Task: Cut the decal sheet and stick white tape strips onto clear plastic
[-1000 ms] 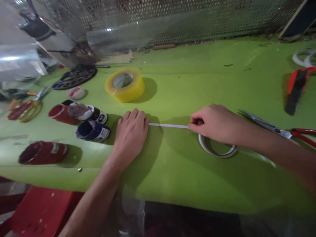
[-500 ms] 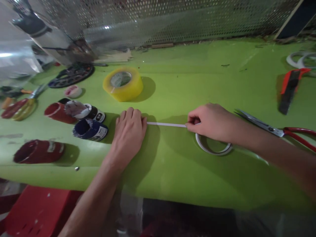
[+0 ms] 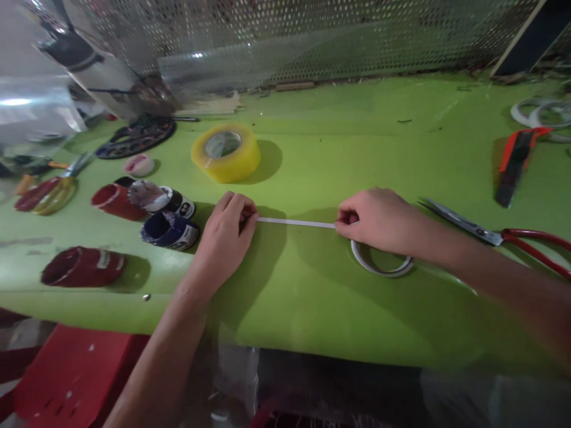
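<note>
A narrow white strip (image 3: 297, 223) stretches straight between my two hands, just over the green tabletop (image 3: 303, 315). My left hand (image 3: 227, 238) pinches its left end between thumb and fingers. At the other end, my right hand (image 3: 375, 220) is closed on the strip with thumb and index finger. Partly under my right hand lies a roll of narrow white tape (image 3: 381, 270); whether the strip joins it is hidden. Scissors with red handles (image 3: 486, 235) lie beyond my right forearm, their blades pointing left.
Left of my left hand stand a blue paint jar (image 3: 172, 230), a red jar (image 3: 84, 267) and other jars. A wide yellow tape roll (image 3: 227, 154) sits behind it. An orange-black cutter (image 3: 517, 163) lies far right. A red stool (image 3: 75, 374) stands below the table edge.
My left hand has turned from knuckles up, fingers flat on the table, to a thumb-and-finger pinch on the strip's end. My right hand stays in place. The view has shifted slightly.
</note>
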Action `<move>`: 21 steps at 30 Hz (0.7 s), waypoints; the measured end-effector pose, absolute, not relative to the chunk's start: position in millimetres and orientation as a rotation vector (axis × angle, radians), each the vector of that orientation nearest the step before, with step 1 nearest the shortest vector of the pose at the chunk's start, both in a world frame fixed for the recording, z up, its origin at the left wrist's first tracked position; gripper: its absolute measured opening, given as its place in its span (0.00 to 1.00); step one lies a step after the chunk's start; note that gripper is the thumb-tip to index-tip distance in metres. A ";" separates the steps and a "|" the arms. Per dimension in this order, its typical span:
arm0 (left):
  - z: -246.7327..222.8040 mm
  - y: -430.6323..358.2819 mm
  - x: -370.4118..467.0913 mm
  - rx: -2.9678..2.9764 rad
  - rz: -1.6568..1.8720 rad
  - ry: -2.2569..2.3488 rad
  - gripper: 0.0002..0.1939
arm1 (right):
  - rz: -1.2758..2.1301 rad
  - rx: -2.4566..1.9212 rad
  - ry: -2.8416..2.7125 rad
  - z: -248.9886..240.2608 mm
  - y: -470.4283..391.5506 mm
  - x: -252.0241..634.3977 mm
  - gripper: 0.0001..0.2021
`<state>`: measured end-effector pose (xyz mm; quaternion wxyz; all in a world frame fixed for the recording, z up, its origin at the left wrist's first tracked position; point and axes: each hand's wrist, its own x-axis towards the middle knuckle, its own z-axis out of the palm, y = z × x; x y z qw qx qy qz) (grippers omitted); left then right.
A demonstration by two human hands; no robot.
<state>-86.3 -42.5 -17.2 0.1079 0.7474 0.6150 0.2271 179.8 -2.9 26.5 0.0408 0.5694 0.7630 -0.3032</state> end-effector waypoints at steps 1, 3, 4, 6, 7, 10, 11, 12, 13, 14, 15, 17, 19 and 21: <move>-15.4 -46.9 -86.5 2.229 0.669 1.782 0.04 | -0.927 1.740 2.335 27.1 -3.2 179.8 0.10; -11.8 -54.4 -86.5 2.334 0.615 1.754 0.10 | -0.929 1.727 2.342 28.6 -4.5 179.7 0.10; -10.3 -56.5 -87.0 2.398 0.575 1.746 0.12 | -0.931 1.722 2.348 29.3 -5.4 179.7 0.10; -8.2 -56.8 -89.3 2.521 0.522 1.710 0.14 | -0.917 1.718 2.371 30.3 -7.6 180.0 0.11; -7.7 -55.4 -91.0 2.576 0.513 1.670 0.15 | -0.904 1.718 2.387 30.5 -8.6 180.3 0.11; -8.0 -51.6 -95.1 2.698 0.457 1.534 0.15 | -0.914 1.726 2.396 29.7 -11.0 181.3 0.13; -8.3 -52.4 -94.9 2.730 0.425 1.514 0.15 | -0.941 1.730 2.381 29.4 -11.6 181.5 0.13; -8.4 -54.8 -93.6 2.767 0.369 1.520 0.17 | -0.972 1.730 2.360 29.2 -12.2 181.5 0.13; -8.2 -58.7 -91.3 2.814 0.302 1.543 0.19 | -0.993 1.729 2.339 29.3 -12.7 181.2 0.13; -7.6 -63.7 -88.4 2.868 0.236 1.579 0.21 | -0.991 1.726 2.327 29.7 -13.2 180.7 0.13; -6.6 -69.0 -85.0 2.922 0.154 1.626 0.23 | -0.961 1.720 2.329 30.2 -13.6 180.0 0.12; -3.6 -78.0 -78.0 3.000 0.044 1.694 0.26 | -0.885 1.712 2.343 31.3 -14.4 178.4 0.11; -0.2 -81.5 -71.2 3.022 0.006 1.701 0.28 | -0.840 1.709 2.350 31.6 -14.9 177.1 0.11; 1.7 -79.0 -63.7 3.012 0.026 1.644 0.27 | -0.829 1.718 2.338 30.5 -15.4 176.6 0.10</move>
